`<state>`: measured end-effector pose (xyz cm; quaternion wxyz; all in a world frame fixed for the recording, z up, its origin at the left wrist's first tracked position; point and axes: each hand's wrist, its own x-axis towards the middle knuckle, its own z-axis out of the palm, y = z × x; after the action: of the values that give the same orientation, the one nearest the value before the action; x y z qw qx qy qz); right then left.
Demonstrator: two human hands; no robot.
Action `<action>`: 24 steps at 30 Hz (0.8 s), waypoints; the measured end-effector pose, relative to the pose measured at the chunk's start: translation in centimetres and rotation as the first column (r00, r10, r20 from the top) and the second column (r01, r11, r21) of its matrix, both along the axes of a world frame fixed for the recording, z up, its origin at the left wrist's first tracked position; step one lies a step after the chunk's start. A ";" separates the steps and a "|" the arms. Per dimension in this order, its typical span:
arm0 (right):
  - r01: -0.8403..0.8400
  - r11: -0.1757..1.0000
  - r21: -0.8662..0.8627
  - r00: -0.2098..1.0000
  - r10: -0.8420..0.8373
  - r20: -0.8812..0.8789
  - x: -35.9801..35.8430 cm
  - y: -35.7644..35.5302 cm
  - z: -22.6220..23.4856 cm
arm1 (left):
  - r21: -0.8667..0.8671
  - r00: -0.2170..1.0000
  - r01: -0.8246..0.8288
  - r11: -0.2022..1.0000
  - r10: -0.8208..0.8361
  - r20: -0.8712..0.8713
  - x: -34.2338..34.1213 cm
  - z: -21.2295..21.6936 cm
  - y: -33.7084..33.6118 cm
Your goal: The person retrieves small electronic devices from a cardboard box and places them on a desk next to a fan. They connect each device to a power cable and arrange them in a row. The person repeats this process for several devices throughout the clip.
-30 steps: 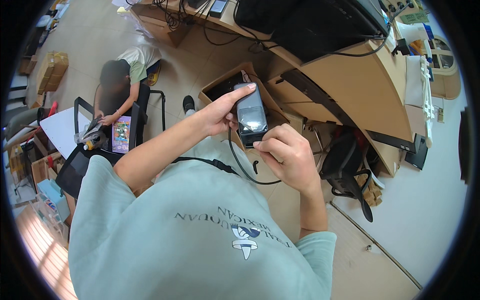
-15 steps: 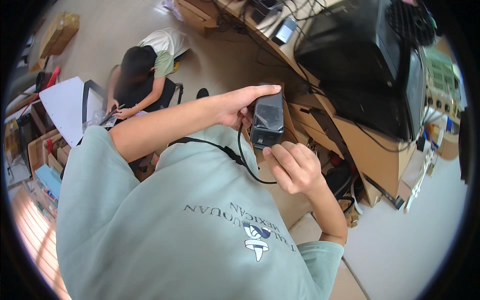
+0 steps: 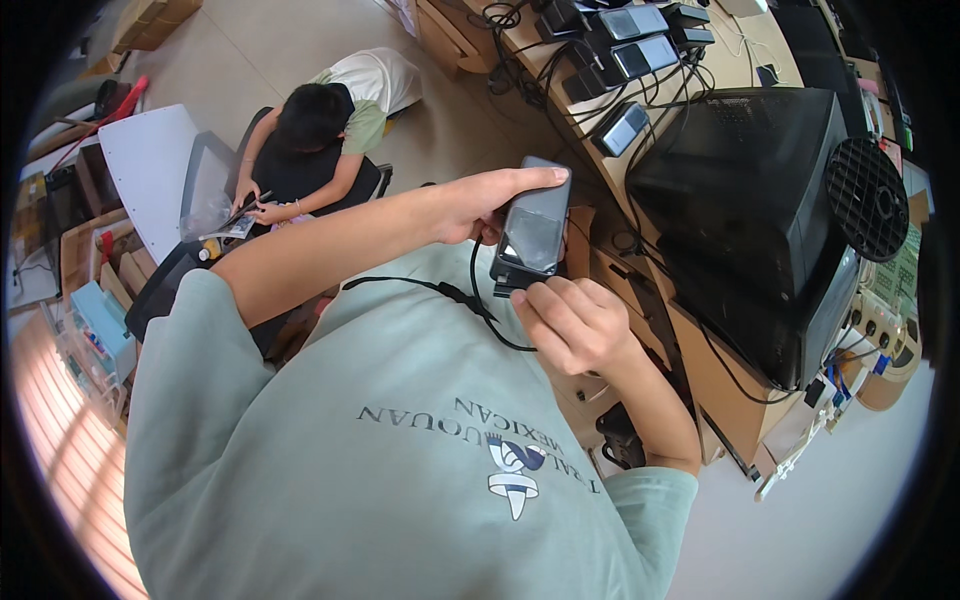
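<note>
Two hands hold a dark handheld device with a cable at chest height.

Head view: the left hand (image 3: 478, 205) wraps its fingers around the upper end of the black handheld device (image 3: 533, 229), which stands nearly upright with its long axis running top to bottom, glossy face toward the camera. The right hand (image 3: 572, 326) is curled at the lower end, fingertips pinching where the black cable (image 3: 440, 290) enters. Similar grey-faced devices (image 3: 634, 56) lie in a row on the brown desk (image 3: 720, 385) beside a large black box-shaped unit (image 3: 760, 200). Another person (image 3: 320, 130) sits on the pale floor (image 3: 280, 40) among cardboard boxes (image 3: 150, 18).
</note>
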<state>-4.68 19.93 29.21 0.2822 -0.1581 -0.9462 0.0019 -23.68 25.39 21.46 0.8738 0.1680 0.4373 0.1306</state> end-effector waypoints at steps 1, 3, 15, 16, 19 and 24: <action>-0.008 1.000 -0.001 1.000 0.008 -0.003 -0.1 0.5 -0.4 | 0.006 1.000 -0.003 1.000 0.003 -0.003 0.0 0.1 0.4; -0.028 0.999 0.019 0.999 0.028 -0.027 0.2 1.8 -1.4 | 0.010 0.995 -0.022 1.000 0.023 -0.101 0.3 0.2 1.6; -0.043 0.971 -0.236 0.996 0.024 -0.083 3.6 9.1 -1.7 | 0.064 0.973 -0.164 0.984 0.172 -0.156 1.4 0.7 7.8; -0.021 0.971 -0.238 0.996 -0.002 -0.095 3.6 9.6 -1.7 | 0.084 0.969 -0.174 0.981 0.186 -0.162 1.5 0.6 8.2; -0.018 0.986 -0.169 0.996 0.003 -0.092 3.0 10.8 -1.9 | 0.079 0.971 -0.167 0.983 0.178 -0.157 1.1 0.5 9.1; 0.007 0.995 -0.099 1.000 -0.008 -0.015 1.2 11.7 -1.8 | 0.132 0.968 -0.158 0.979 0.180 -0.178 -0.3 1.1 10.5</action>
<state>-3.51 31.62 27.45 0.2814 -0.1754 -0.9422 0.0488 -24.02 35.92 22.56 0.8027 0.1928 0.5225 0.2135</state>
